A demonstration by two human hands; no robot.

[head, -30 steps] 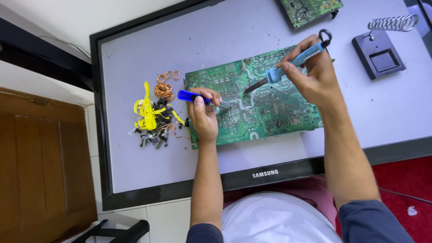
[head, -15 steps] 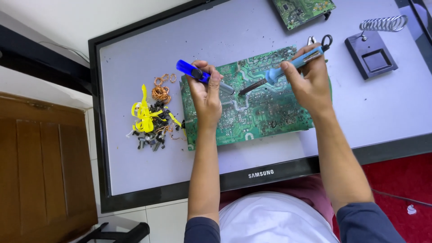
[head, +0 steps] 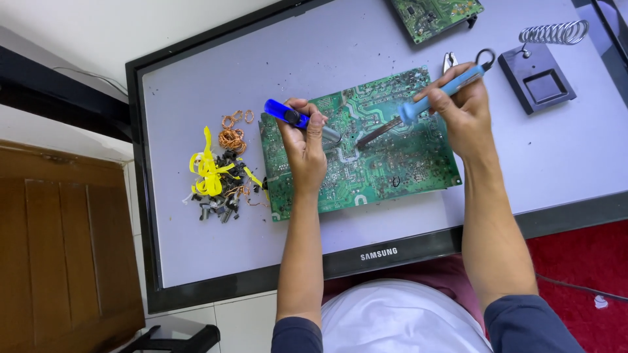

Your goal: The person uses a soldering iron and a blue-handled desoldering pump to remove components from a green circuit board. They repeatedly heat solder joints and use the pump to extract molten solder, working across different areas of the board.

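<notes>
Centrally on surface: green circuit board (head: 366, 153), lying flat on face-up monitor panel (head: 196, 85) serving as bench. Left hand (head: 306, 147), grip closed round blue desoldering pump (head: 294, 117), nozzle angled toward joint. Right hand (head: 461, 111), grip pinching blue-handled soldering iron (head: 418, 108), tip on same spot, likely heat plus suction. Removed-parts pile (head: 219, 180) toward left edge. Iron stand (head: 536, 82) at far right corner.

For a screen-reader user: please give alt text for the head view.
The right hand holds a soldering iron and the left hand a blue desoldering pump, both tips on a green circuit board lying on a flat monitor.
</notes>
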